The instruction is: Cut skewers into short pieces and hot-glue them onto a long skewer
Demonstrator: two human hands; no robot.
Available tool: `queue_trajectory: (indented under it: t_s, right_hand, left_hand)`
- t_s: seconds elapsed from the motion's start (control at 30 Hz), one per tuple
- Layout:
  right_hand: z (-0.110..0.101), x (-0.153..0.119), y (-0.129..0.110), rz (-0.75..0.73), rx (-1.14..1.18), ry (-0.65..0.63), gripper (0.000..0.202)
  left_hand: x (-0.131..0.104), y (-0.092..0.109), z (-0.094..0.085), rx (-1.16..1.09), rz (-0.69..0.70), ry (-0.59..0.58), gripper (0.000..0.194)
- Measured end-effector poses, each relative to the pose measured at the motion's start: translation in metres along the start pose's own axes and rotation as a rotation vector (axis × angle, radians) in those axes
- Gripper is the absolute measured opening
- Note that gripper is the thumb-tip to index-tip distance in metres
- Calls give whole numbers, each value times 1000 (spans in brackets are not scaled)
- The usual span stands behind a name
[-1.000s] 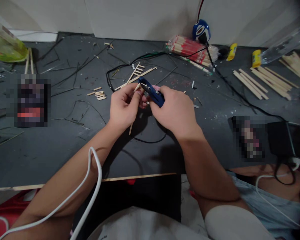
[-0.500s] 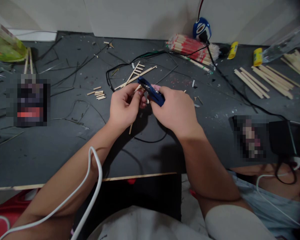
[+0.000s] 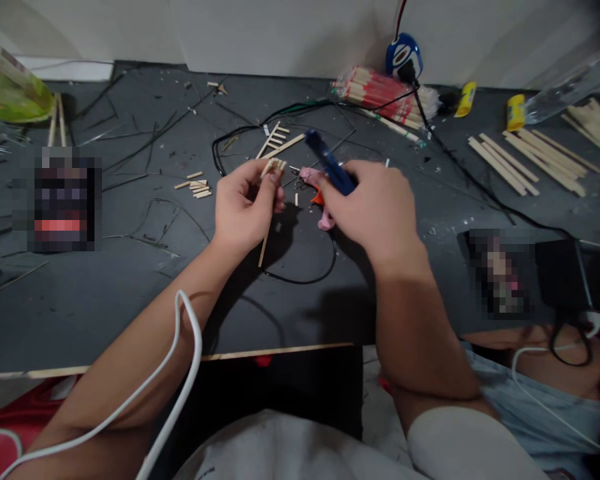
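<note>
In my left hand (image 3: 245,207), thumb and fingers are pinched on a small cluster of thin wooden sticks (image 3: 276,167). One long stick (image 3: 264,248) points down below the fingers. My right hand (image 3: 380,207) is closed round a narrow dark blue hand tool (image 3: 330,160); its exact kind is unclear. The tool is apart from the sticks. Beneath that hand lies a pink hot glue gun (image 3: 309,175) with an orange trigger, partly covered by my fingers. Between the hands rests a short stick piece (image 3: 297,199). A ladder-like stick frame (image 3: 275,139) lies just behind.
Short cut sticks (image 3: 200,189) are left of my hands. Black cable runs across the dark table (image 3: 145,307). At the back are a bagged stick bundle (image 3: 380,93) and a blue plug unit (image 3: 404,57). Longer sticks (image 3: 545,163) and a phone (image 3: 500,273) lie right. A white cable (image 3: 193,347) crosses my left forearm.
My right hand has drawn back to the right with the blue tool, away from the sticks, uncovering more of the glue gun. My left hand stays nearly in place, still holding the sticks.
</note>
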State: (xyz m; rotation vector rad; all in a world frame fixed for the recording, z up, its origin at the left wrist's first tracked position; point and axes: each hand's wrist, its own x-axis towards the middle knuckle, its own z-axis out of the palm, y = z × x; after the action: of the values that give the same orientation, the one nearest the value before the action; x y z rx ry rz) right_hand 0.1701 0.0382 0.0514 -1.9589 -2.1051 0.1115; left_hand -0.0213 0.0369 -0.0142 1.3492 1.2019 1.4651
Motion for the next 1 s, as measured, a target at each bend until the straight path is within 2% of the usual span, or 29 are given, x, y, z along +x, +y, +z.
queue_trajectory:
  t_s: [0.07,0.17,0.27,0.4,0.47,0.5,0.53,0.57,0.6,0.7,0.8,0.87,0.9,0.93,1.0]
  right_hand:
    - [-3,9,16,72,-6,70,49]
    - [-1,21,35,154,41,120,46]
    - [1,28,45,167,179,143,43]
    - [-8,31,66,214,266,198,39]
    - [-13,34,83,328,224,184,40]
    - [-13,36,92,381,186,139,42]
    - [-11,39,99,437,160,122,40]
    - [-6,43,106,514,168,163,38]
    - [-1,47,110,569,227,134,35]
    - [20,57,111,579,333,-34,39]
    - [31,63,103,573,318,-134,41]
    - [32,66,98,584,285,-181,38]
    - [32,67,97,583,277,-199,36]
    - [31,67,97,576,276,-215,32]
    - [30,67,98,550,281,-233,23]
  left_hand:
    - [4,1,-4,-3,-16,3,26]
    - [8,3,-8,-100,-169,-75,22]
    - [11,6,-10,-198,-312,-152,16]
    - [16,7,-17,-320,-423,-164,9]
    - [19,9,-20,-395,-506,-199,16]
    - [20,10,-21,-418,-537,-214,22]
    - [20,11,-21,-431,-556,-218,27]
    - [19,12,-21,-437,-568,-213,31]
    - [19,14,-20,-441,-576,-203,32]
    - [17,17,-17,-464,-618,-206,23]
    - [15,19,-15,-470,-655,-264,15]
    - [12,18,-14,-350,-633,-280,24]
    - [10,18,-14,-216,-583,-269,30]
    - [7,18,-13,-30,-504,-250,35]
    - [1,18,-10,445,-260,-219,36]
